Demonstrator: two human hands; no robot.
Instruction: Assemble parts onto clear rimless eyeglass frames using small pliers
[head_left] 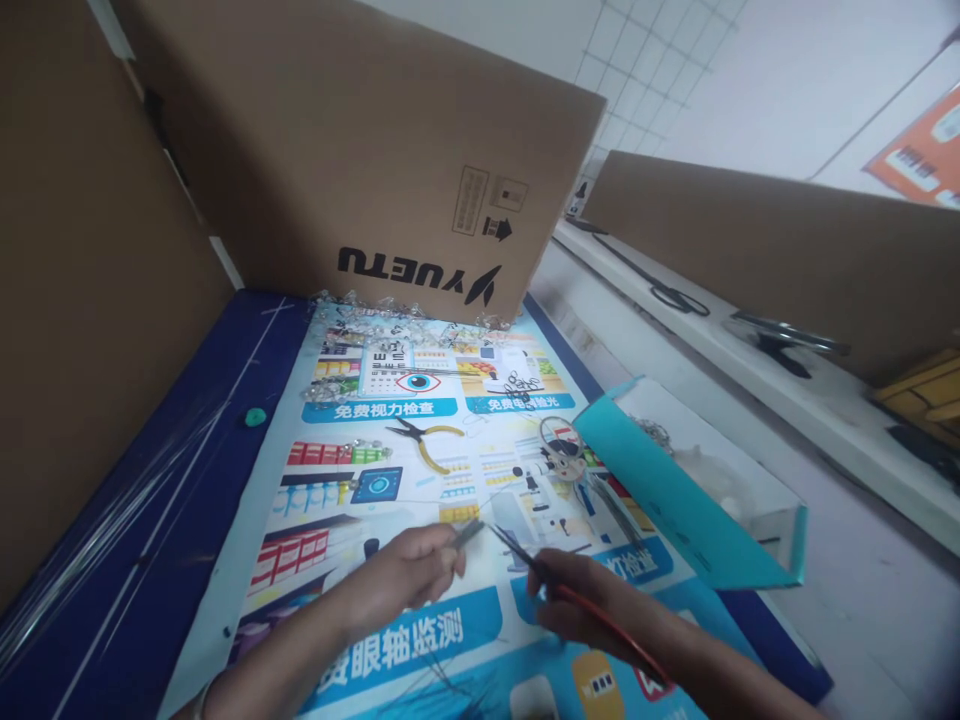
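My left hand (426, 565) is closed on a small grey flat-ended piece (469, 532) that I cannot make out further. Red-handled pliers (600, 612) are in my right hand (592, 592), with their dark narrow jaws pointing at the grey piece. A small gap seems to separate the two tips. Ahead of my left hand lie yellow-handled pliers (431, 445) on the printed sheet (442, 505). Tweezers (616, 512) rest to the right of my hands. Fine dark strands (442, 665) lie near the front edge, blurred.
Clear beaded pieces (397, 322) lie along the standing cardboard (360, 150). Dark wire loops (521, 388) and a clear round item (562, 436) lie mid-sheet. At right stands a turquoise box (675, 500). A green lump (255, 417) sits left; scissors (679, 298) lie on the ledge.
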